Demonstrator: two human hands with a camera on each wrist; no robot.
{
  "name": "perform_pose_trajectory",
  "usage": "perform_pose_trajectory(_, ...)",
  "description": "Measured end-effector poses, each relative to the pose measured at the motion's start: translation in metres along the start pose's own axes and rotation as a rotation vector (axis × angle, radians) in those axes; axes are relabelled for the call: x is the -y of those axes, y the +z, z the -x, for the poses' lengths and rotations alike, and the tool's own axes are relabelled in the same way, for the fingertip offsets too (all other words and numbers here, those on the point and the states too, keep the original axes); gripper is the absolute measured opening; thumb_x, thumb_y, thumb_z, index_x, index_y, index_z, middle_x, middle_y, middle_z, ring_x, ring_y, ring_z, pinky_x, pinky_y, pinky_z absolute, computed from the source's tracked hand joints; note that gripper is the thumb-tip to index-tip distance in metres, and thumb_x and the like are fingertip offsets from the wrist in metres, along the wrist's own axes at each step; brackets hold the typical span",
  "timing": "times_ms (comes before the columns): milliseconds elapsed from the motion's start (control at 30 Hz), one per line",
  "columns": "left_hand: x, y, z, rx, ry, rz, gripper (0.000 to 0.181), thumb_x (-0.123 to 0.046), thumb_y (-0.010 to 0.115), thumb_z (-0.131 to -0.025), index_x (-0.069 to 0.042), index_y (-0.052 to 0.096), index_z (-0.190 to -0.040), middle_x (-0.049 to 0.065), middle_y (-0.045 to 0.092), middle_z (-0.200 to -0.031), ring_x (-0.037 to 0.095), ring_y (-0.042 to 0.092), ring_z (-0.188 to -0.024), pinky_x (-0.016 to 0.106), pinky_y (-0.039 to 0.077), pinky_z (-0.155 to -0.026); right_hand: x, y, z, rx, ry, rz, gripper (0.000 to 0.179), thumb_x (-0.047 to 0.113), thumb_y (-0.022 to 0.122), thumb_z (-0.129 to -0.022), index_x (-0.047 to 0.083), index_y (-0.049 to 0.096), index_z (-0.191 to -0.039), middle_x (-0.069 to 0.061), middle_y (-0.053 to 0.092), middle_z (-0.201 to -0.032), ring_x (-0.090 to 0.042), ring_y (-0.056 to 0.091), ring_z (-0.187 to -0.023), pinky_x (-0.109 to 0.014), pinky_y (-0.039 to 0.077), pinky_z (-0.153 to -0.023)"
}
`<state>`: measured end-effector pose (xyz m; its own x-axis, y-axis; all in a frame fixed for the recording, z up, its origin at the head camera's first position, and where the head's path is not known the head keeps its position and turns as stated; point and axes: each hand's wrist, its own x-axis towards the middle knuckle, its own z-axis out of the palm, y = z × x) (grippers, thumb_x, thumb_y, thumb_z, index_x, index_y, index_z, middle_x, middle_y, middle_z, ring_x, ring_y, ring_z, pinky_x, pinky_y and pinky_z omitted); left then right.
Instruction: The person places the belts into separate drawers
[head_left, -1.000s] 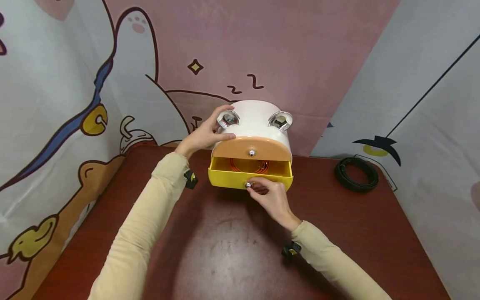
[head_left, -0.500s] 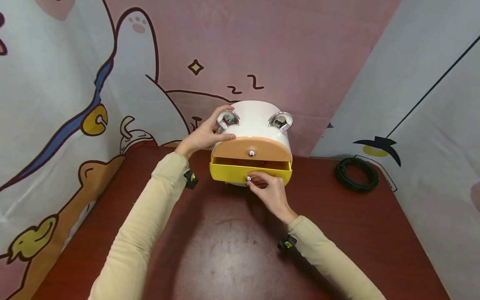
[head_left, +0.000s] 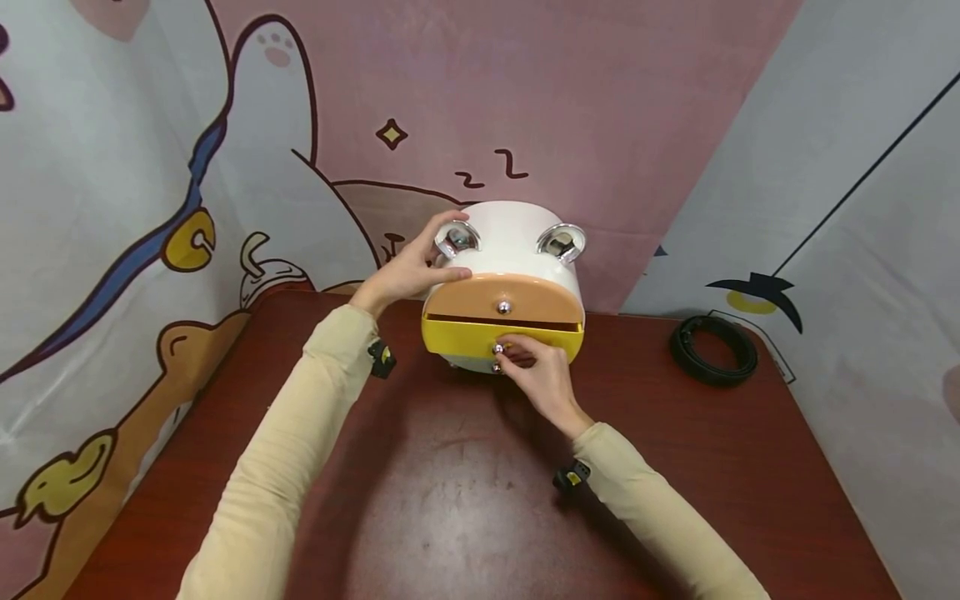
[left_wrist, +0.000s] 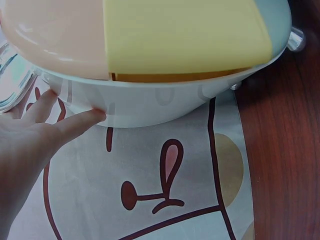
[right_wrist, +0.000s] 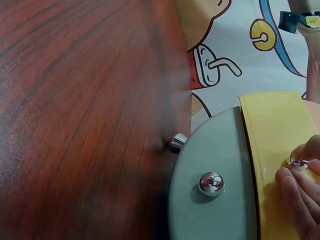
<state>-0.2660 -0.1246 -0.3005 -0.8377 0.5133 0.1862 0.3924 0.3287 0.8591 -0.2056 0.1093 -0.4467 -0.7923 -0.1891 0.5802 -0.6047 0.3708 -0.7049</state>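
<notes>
A small white drawer cabinet [head_left: 517,237] stands near the back of the table, with two chrome eye-like rings on top. Its orange upper drawer [head_left: 463,300] is closed. Below that, the yellow drawer [head_left: 453,336] sticks out a little, with a narrow dark gap along its top. My right hand [head_left: 546,381] pinches the round silver knob [head_left: 498,348] of this yellow drawer. My left hand [head_left: 407,268] rests on the cabinet's upper left side, fingers spread against the white shell [left_wrist: 145,107]. A pale green bottom drawer [right_wrist: 220,145] with its own silver knob [right_wrist: 211,184] is closed.
A black coiled ring [head_left: 712,350] lies on the table at the right. Behind the cabinet hangs a cartoon-printed cloth [head_left: 600,100] that also covers both sides. The table [head_left: 457,517] is dark red wood, and the cabinet has small silver feet [right_wrist: 177,143].
My right hand has pushed the yellow drawer inward, nearly flush. The orange-red coil inside it has gone out of sight and the green drawer now shows below. My left hand has stayed put.
</notes>
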Motion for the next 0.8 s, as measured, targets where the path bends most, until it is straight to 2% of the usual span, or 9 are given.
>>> perform_pose_trajectory(100,-0.0002,-0.0003,0.0002,-0.001,0.0,-0.006,0.076,-0.014,0.07,-0.09,-0.017,0.023,-0.151,0.025,0.045,-0.104,0.015,0.033,-0.061,0.027,0.03,-0.056,-0.0013,0.0001,-0.0017,-0.006,0.005,-0.004,0.02,0.001,0.077,-0.08,0.004,0.074,-0.1,-0.007,0.073,-0.083,-0.016,0.069,-0.071,-0.025,0.054,-0.063)
perform_pose_trajectory(200,-0.0003,-0.0003,-0.0001,-0.003,0.002,-0.011,0.076,-0.014,0.07,-0.09,-0.018,0.024,-0.15,0.02,0.045,-0.112,0.015,0.034,-0.062,0.027,0.031,-0.057,-0.0028,0.0002,-0.0036,-0.011,0.007,-0.007,0.02,0.001,0.077,-0.08,0.003,0.074,-0.1,-0.007,0.073,-0.084,-0.016,0.069,-0.071,-0.025,0.054,-0.063)
perform_pose_trajectory(400,-0.0007,0.0,-0.0003,-0.003,0.016,-0.017,0.075,-0.012,0.07,-0.09,-0.016,0.024,-0.15,0.022,0.047,-0.108,0.015,0.034,-0.061,0.026,0.031,-0.055,-0.0062,0.0006,-0.0073,-0.014,0.018,-0.012,0.019,0.0,0.077,-0.08,0.003,0.074,-0.099,-0.007,0.072,-0.083,-0.017,0.07,-0.071,-0.028,0.055,-0.062)
perform_pose_trajectory(600,-0.0008,0.0007,0.0001,0.001,0.008,-0.029,0.076,-0.012,0.07,-0.09,-0.015,0.024,-0.15,0.016,0.042,-0.129,0.016,0.04,-0.065,0.028,0.036,-0.059,-0.0079,0.0,-0.009,-0.008,0.028,-0.028,0.02,0.0,0.077,-0.079,0.003,0.074,-0.098,-0.007,0.072,-0.082,-0.018,0.069,-0.07,-0.029,0.055,-0.062)
perform_pose_trajectory(800,-0.0009,0.0,-0.0004,-0.003,0.01,-0.023,0.075,-0.012,0.07,-0.09,-0.015,0.024,-0.15,0.015,0.04,-0.133,0.017,0.041,-0.066,0.029,0.037,-0.06,-0.0088,-0.0004,-0.0103,0.0,0.022,-0.03,0.02,0.0,0.077,-0.079,0.002,0.074,-0.098,-0.008,0.072,-0.081,-0.018,0.069,-0.07,-0.029,0.055,-0.062)
